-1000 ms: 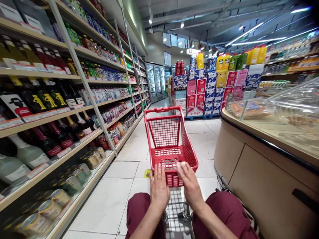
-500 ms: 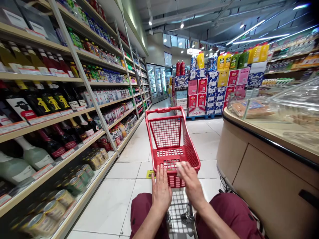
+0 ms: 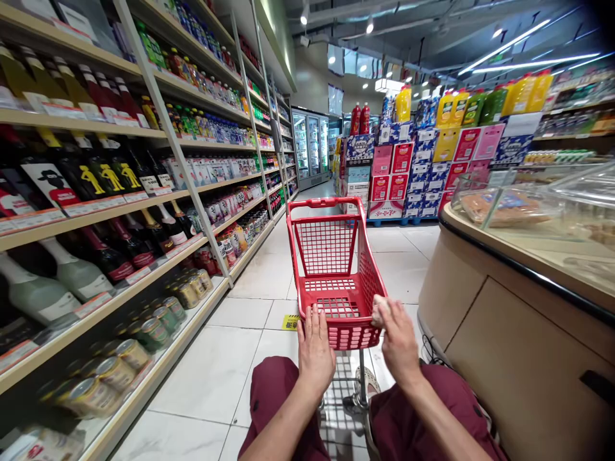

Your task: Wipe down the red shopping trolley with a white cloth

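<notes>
A red plastic shopping cart (image 3: 353, 283) stands right in front of me, its basket holding nothing that I can see. My left hand (image 3: 315, 355) lies with fingers stretched out on the basket's near rim, left of centre. At the near right corner of that rim is my right hand (image 3: 400, 346), its fingers bent around a crumpled whitish cloth or tissue (image 3: 379, 311) that touches the rim. Part of the cloth is hidden by the fingers.
Shelves of bottles (image 3: 120, 246) and cans (image 3: 132, 352) line the left side. A curved display counter (image 3: 461, 288) stands close on the right. Stacked drink cartons (image 3: 391, 173) are ahead, with glass-door fridges (image 3: 310, 144) behind. A yellow floor sticker (image 3: 291, 321) lies beside the cart.
My right hand has moved right with the cloth, from the middle of the near rim to its right corner. My left hand stays on the rim. The view has shifted slightly.
</notes>
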The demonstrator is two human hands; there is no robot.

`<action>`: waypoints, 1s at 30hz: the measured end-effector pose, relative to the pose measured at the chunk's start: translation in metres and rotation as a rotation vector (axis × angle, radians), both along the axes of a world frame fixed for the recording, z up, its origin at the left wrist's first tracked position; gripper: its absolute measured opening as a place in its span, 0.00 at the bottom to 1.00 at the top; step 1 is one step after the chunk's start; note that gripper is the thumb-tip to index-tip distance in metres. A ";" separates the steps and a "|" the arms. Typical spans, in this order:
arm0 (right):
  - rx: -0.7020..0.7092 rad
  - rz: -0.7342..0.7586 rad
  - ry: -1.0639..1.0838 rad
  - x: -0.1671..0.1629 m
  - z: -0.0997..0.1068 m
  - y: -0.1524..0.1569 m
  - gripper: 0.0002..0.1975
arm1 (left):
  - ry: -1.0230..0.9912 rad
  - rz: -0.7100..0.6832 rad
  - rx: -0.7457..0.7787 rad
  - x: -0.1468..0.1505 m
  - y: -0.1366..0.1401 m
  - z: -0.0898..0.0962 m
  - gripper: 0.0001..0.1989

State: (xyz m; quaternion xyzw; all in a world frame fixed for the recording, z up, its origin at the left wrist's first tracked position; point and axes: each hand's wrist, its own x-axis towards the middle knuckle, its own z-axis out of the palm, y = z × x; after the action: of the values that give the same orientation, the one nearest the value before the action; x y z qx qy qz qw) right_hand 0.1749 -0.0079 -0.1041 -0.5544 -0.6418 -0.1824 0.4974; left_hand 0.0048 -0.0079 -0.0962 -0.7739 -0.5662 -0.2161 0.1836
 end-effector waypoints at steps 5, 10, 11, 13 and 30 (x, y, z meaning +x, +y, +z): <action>-0.017 0.209 -0.129 -0.019 -0.002 -0.001 0.30 | -0.019 -0.009 -0.005 0.002 -0.001 0.001 0.38; -0.005 -0.012 -0.012 -0.003 0.000 0.003 0.28 | -0.041 -0.022 -0.003 0.001 0.000 0.001 0.39; -0.013 -0.005 -0.022 -0.004 0.000 0.003 0.29 | -0.047 -0.016 0.000 0.001 0.000 0.000 0.40; -0.025 0.080 -0.084 -0.009 0.000 0.002 0.30 | -0.052 -0.008 0.006 0.000 0.001 0.000 0.40; -0.034 -0.006 -0.089 -0.008 0.001 0.004 0.27 | 0.003 -0.088 0.037 -0.011 0.001 0.002 0.38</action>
State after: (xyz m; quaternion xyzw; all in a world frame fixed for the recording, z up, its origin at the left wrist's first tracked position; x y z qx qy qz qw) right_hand 0.1668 -0.0039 -0.1028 -0.5562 -0.6644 -0.1975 0.4584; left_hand -0.0059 -0.0071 -0.0937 -0.7949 -0.5272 -0.2332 0.1892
